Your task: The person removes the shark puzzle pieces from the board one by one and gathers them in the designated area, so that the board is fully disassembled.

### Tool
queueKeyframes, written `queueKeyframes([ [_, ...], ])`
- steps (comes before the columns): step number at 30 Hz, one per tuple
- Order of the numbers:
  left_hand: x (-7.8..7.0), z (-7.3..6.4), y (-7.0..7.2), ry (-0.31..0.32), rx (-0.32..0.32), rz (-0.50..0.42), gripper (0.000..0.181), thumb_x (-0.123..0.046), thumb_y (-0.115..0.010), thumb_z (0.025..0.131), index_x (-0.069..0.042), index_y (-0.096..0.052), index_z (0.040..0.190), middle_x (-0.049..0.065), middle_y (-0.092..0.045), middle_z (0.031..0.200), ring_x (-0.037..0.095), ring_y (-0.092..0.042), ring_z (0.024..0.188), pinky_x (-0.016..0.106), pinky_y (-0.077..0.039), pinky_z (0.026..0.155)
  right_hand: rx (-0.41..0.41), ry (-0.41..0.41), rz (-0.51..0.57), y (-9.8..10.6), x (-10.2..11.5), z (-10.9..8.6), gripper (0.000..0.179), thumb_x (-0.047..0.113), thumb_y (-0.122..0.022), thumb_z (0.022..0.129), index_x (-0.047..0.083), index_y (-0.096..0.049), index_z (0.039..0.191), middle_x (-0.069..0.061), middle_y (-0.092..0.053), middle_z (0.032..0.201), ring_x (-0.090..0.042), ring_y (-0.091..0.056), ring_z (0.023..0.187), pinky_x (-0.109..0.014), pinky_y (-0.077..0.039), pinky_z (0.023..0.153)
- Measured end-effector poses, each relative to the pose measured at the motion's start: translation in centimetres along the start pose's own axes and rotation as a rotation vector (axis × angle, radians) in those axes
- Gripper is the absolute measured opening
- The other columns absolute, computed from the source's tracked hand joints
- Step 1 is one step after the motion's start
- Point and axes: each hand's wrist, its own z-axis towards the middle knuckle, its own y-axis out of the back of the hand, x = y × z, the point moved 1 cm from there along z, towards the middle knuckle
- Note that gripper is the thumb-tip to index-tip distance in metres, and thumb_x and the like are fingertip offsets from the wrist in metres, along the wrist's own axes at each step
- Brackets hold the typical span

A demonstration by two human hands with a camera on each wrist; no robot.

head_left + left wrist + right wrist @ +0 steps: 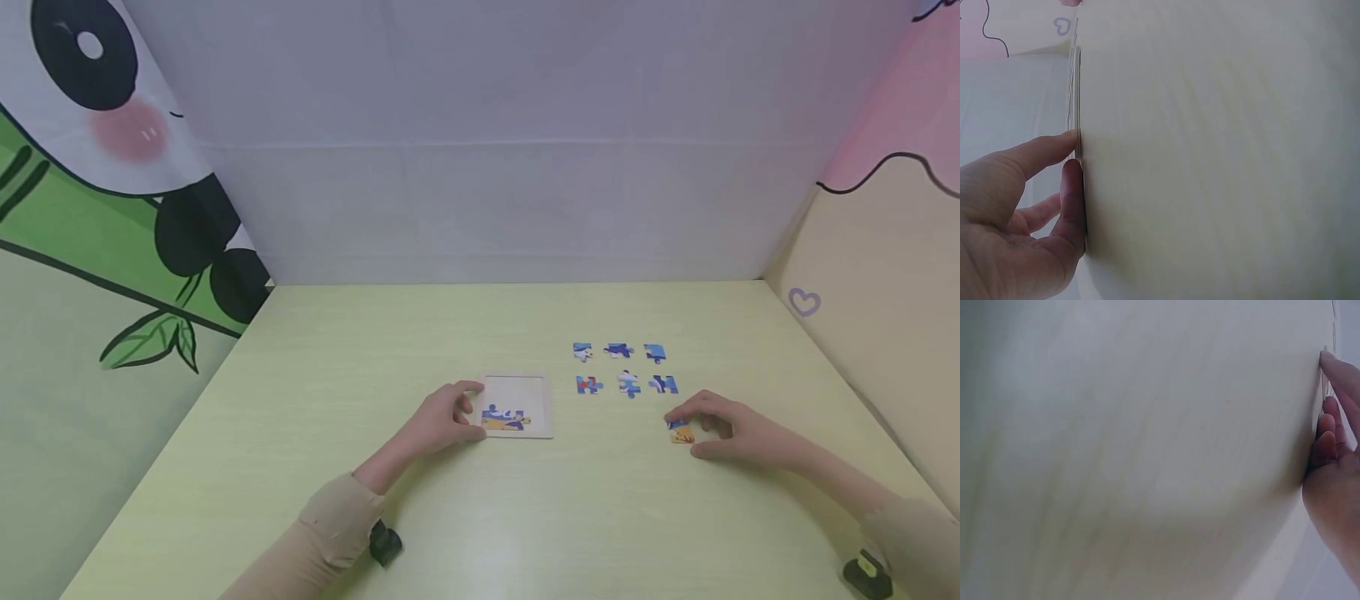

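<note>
A square white puzzle tray (517, 392) lies on the table, with a few joined puzzle pieces (506, 418) along its lower left. My left hand (442, 418) holds the tray by its left edge, thumb low and index finger higher up. In the left wrist view, that hand (1029, 212) is at the tray's thin edge (1077, 81). Farther right, my right hand (738, 429) has index finger and thumb around a blue and orange puzzle piece (681, 432) on the table. The right wrist view shows this hand (1338, 431) at the right border, the piece mostly hidden.
Several loose puzzle pieces lie in two rows between tray and right hand, among them a red and blue piece (588, 385) and a blue corner piece (655, 352). A pale cloth wall (487, 208) rises behind the table (337, 358), with printed side walls left and right.
</note>
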Motion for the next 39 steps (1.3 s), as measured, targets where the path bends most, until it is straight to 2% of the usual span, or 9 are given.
queueKeyframes([
  [8, 0.0, -0.1, 0.0, 0.006, -0.001, -0.002, 0.071, -0.011, -0.084, 0.076, -0.009, -0.053, 0.139, 0.005, -0.057, 0.097, 0.012, -0.058, 0.077, 0.025, -0.046, 0.068, -0.015, -0.045, -0.071, -0.1, 0.4, 0.0, 0.054, 0.024, -0.081, 0.081, 0.020, -0.061, 0.131, 0.007, -0.056, 0.108, -0.006, -0.043, 0.089, -0.021, -0.038, 0.068],
  [15, 0.0, -0.1, 0.0, 0.003, 0.002, -0.012, 0.071, -0.010, -0.084, 0.075, -0.008, -0.053, 0.139, 0.006, -0.057, 0.097, 0.012, -0.059, 0.077, 0.025, -0.047, 0.066, -0.009, -0.086, -0.130, 0.0, 0.9, 0.1, 0.060, 0.025, -0.083, 0.077, 0.018, -0.060, 0.132, 0.006, -0.052, 0.099, -0.005, -0.044, 0.086, -0.020, -0.039, 0.068],
  [20, -0.1, -0.2, 0.0, 0.008, 0.005, -0.018, 0.070, -0.010, -0.083, 0.076, -0.008, -0.053, 0.139, 0.006, -0.057, 0.097, 0.013, -0.058, 0.076, 0.025, -0.047, 0.064, 0.016, -0.135, -0.196, 0.5, 2.3, 0.9, 0.059, 0.029, -0.084, 0.076, 0.017, -0.062, 0.129, 0.004, -0.058, 0.108, -0.004, -0.049, 0.092, -0.022, -0.046, 0.078],
  [25, -0.2, -0.2, 0.1, 0.012, 0.007, -0.020, 0.071, -0.010, -0.083, 0.076, -0.009, -0.053, 0.139, 0.006, -0.057, 0.097, 0.013, -0.058, 0.076, 0.024, -0.047, 0.064, 0.006, -0.169, -0.251, 0.6, 4.1, 2.5, 0.053, 0.027, -0.082, 0.079, 0.013, -0.063, 0.127, 0.000, -0.063, 0.114, -0.012, -0.056, 0.097, -0.026, -0.049, 0.078],
  [29, -0.2, -0.1, 0.1, 0.010, 0.005, -0.014, 0.070, -0.011, -0.083, 0.076, -0.009, -0.053, 0.139, 0.006, -0.057, 0.097, 0.013, -0.058, 0.076, 0.025, -0.047, 0.065, -0.010, -0.191, -0.224, 0.2, 5.6, 4.2, 0.050, 0.021, -0.077, 0.084, 0.010, -0.061, 0.129, -0.007, -0.065, 0.120, -0.022, -0.059, 0.103, -0.030, -0.051, 0.080],
  [33, -0.2, -0.1, 0.1, 0.008, 0.008, -0.014, 0.071, -0.011, -0.083, 0.076, -0.009, -0.053, 0.139, 0.006, -0.057, 0.098, 0.013, -0.057, 0.076, 0.025, -0.047, 0.065, -0.032, -0.189, -0.179, -0.7, 6.8, 6.0, 0.048, 0.019, -0.075, 0.086, 0.009, -0.060, 0.131, -0.010, -0.066, 0.121, -0.024, -0.059, 0.104, -0.030, -0.051, 0.080],
  [39, -0.2, -0.2, 0.0, 0.000, 0.010, -0.020, 0.070, -0.010, -0.083, 0.076, -0.008, -0.053, 0.139, 0.006, -0.056, 0.097, 0.013, -0.058, 0.076, 0.024, -0.047, 0.065, -0.058, -0.112, -0.072, -3.1, 8.2, 8.5, 0.047, 0.018, -0.073, 0.088, 0.008, -0.059, 0.132, -0.011, -0.066, 0.121, -0.025, -0.060, 0.103, -0.033, -0.050, 0.083],
])
